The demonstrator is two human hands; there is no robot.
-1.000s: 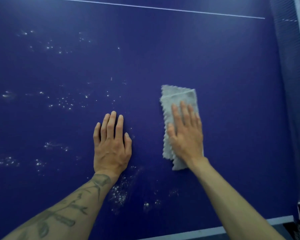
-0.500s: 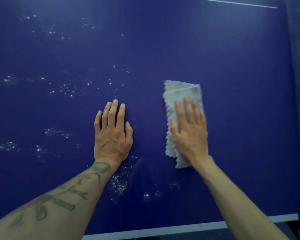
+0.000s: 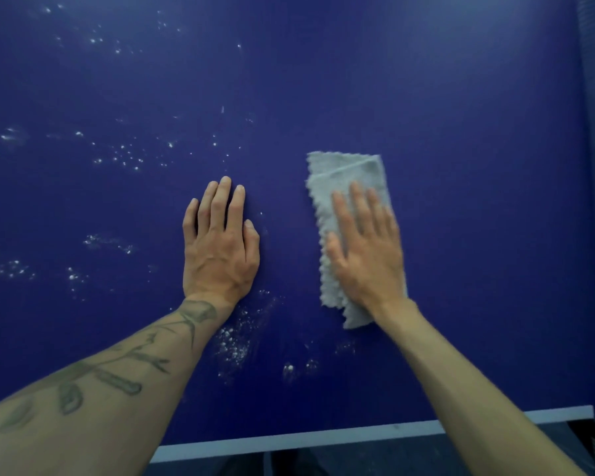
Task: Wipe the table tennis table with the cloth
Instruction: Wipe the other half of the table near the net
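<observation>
A person leans over a dark blue table (image 3: 461, 97), both forearms reaching forward from the near edge. The right hand (image 3: 364, 249) lies flat on a folded grey cloth (image 3: 344, 173), fingers straight and slightly spread, pressing it against the table right of centre. The cloth's far end and scalloped left edge show past the fingers. The left hand (image 3: 220, 245) rests palm down on the bare table just left of the cloth, fingers straight and held close together, gripping nothing. Its forearm carries a leafy tattoo (image 3: 117, 372).

White specks (image 3: 124, 156) scatter across the left half of the table, with a denser patch (image 3: 234, 341) near the left wrist, between the two arms. The area to the right of the cloth looks clean.

Much of the wiping seems left to do. The cloth is only pressed, not gripped, so a quick stroke could let it slide out or unfold under the palm. The left hand sits among the specks and could smear them. Sweeping toward the near edge might push the specks onto the floor.
</observation>
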